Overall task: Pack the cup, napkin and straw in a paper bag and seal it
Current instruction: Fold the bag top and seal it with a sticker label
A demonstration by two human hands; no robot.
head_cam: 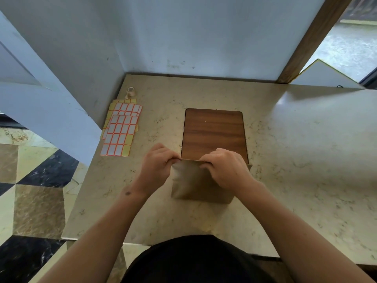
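The left hand [158,166] and right hand [226,170] are both closed in a pinch on the top edge of the bag [195,183], the left at its left corner and the right toward its right end, with the fingers curled over the far side of the fold. The top of the bag is held flat and shut between them, its folded edge running left to right across the view.

The counter [306,160] is the largest thing in view, a pale marbled slab set into a corner of white walls. The bag is stood upright on it near the front edge, directly before the person, its long axis vertical and its broad brown face turned toward the camera. What lies inside the bag is hidden by the closed top; the cup, napkin and straw cannot be seen.

A wooden board [214,133] is laid flat on the counter just behind the bag, its near edge hidden by the hands. Sheets of labels [120,129], white with orange borders on yellow backing, are stacked well to the left by the wall. A small tape roll [130,91] is stood just beyond them, in the corner.
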